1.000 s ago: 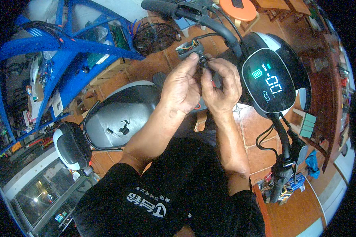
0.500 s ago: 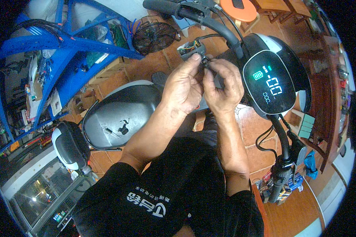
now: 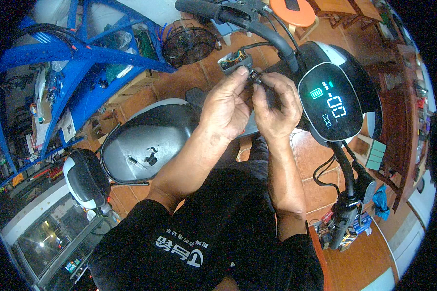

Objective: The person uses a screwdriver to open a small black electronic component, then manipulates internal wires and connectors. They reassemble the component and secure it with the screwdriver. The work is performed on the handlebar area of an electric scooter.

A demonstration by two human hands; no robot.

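Grey housing (image 3: 237, 63), open side showing wires, upper centre on my head view. Left hand (image 3: 226, 104) grips it; right hand (image 3: 279, 104) pinches a small dark part (image 3: 255, 76) at its near edge. Display (image 3: 330, 104) rim sits just beside right knuckles; more room left, toward blue rack (image 3: 94, 57).

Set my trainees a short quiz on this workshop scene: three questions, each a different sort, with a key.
1. True or false: the grey housing at the person's left grip has coloured wires exposed.
2. Which lies on the black seat? A) a blue bag; B) small loose parts; C) a fan.
3. Fill in: in the picture, the lit display is to the ____ of the person's right grip.

Key: 1 true; 2 B; 3 right.
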